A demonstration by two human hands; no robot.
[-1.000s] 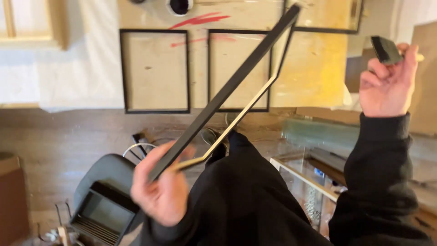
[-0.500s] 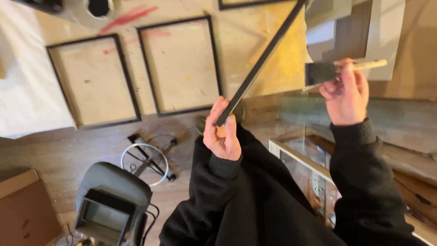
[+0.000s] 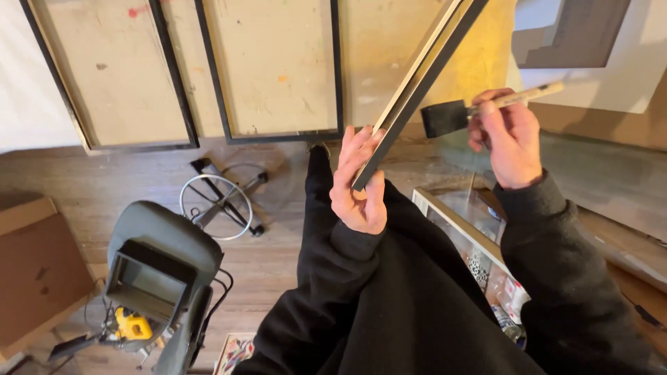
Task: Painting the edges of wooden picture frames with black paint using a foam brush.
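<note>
Brush [image 3: 451, 117] moved closer to stick [image 3: 417, 90] | left hand [image 3: 358, 184] grips stick's low end, slanting up-right | right hand [image 3: 511, 139] holds brush, just right

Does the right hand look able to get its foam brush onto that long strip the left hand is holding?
Probably yes. The right hand holds the foam brush just beside the black strip gripped by the left hand, and nothing sits between them.
</note>
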